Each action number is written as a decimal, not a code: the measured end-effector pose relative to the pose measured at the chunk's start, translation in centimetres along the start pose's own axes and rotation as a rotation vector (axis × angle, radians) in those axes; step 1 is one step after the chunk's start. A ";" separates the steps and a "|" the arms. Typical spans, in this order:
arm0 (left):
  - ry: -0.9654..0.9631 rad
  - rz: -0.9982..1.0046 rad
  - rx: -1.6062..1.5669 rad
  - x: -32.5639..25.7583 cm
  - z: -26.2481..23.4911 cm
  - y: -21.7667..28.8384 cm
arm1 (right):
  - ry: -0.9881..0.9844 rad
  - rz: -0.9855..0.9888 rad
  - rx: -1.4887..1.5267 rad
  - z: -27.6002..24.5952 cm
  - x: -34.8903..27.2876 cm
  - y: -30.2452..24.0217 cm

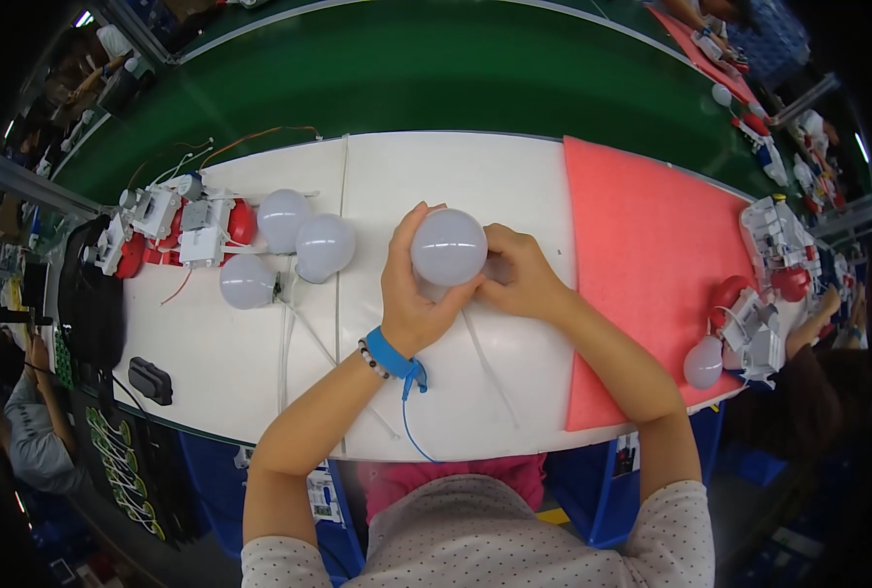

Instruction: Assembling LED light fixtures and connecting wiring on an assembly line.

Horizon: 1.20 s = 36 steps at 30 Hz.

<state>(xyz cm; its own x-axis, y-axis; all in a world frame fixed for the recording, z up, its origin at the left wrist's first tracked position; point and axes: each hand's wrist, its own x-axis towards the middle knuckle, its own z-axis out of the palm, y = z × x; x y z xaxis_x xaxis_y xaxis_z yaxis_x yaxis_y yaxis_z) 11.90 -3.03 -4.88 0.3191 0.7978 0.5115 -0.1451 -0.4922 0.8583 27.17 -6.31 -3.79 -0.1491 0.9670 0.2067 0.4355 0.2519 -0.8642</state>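
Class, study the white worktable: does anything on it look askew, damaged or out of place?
Nothing looks damaged or spilled. Both hands, left hand and right hand, hold a frosted white round bulb. Three similar loose bulbs lie at the left, and the pink foam mat lies flat.

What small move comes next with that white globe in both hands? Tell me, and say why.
Probably set the white globe down beside the three globes lying at the left of the white table. The left hand cups it and the right hand pinches its side, and those three lie grouped there.
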 end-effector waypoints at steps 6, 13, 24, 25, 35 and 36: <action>0.007 0.044 0.091 0.1 -0.1 -0.3 | 0.088 -0.034 0.163 0.1 0.1 0.0; -0.097 0.058 0.192 0.1 -0.6 -0.5 | 0.167 -0.155 0.095 0.4 0.0 -0.5; -0.100 0.078 0.209 0.1 -0.4 -0.4 | 0.182 -0.187 0.038 0.3 0.0 -0.7; -0.091 0.036 0.126 0.1 -0.2 -0.4 | 0.206 -0.197 0.033 0.3 0.0 -0.8; -0.117 -0.077 0.012 -0.1 0.2 -0.8 | 0.262 -0.209 0.261 0.5 -0.2 -1.6; -0.117 -0.078 0.013 -0.2 0.1 -0.8 | 0.342 -0.300 0.164 0.4 -0.1 -1.2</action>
<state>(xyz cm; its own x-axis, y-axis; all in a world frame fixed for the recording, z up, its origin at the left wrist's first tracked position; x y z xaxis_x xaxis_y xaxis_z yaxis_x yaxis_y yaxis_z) 12.07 -2.78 -5.70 0.4359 0.7883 0.4342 -0.1036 -0.4353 0.8943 26.28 -6.71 -2.96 0.0663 0.8170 0.5729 0.2681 0.5384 -0.7989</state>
